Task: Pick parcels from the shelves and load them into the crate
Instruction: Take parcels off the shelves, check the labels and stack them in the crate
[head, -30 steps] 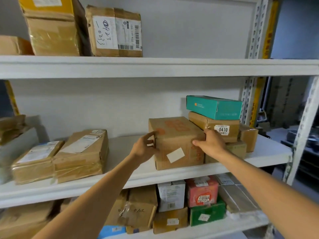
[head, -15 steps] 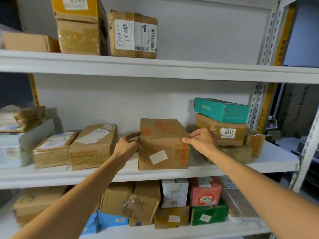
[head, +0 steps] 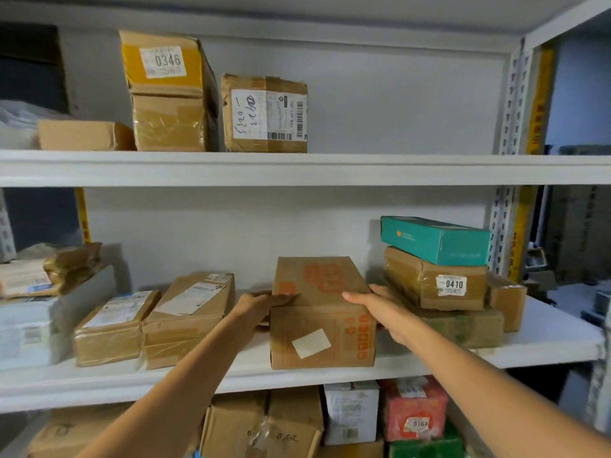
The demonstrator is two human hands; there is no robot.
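Observation:
A brown cardboard parcel with orange print and a blank white sticker (head: 322,328) stands on the middle shelf (head: 297,378), near its front edge. My left hand (head: 261,307) grips the parcel's left top edge, thumb on top and fingers down the left side. My right hand (head: 380,309) grips the right top edge, thumb over the top and fingers along the right side. The crate is not in view.
Right of the parcel a teal box (head: 434,239) tops a brown box labelled 0410 (head: 436,279). Two taped parcels (head: 188,312) lie to its left. More boxes fill the top shelf (head: 297,168) and the lower one, among them a red box (head: 413,408).
Both hands closed in from beside the parcel and took hold of its top edges. The parcel has slid left, away from the stack on its right.

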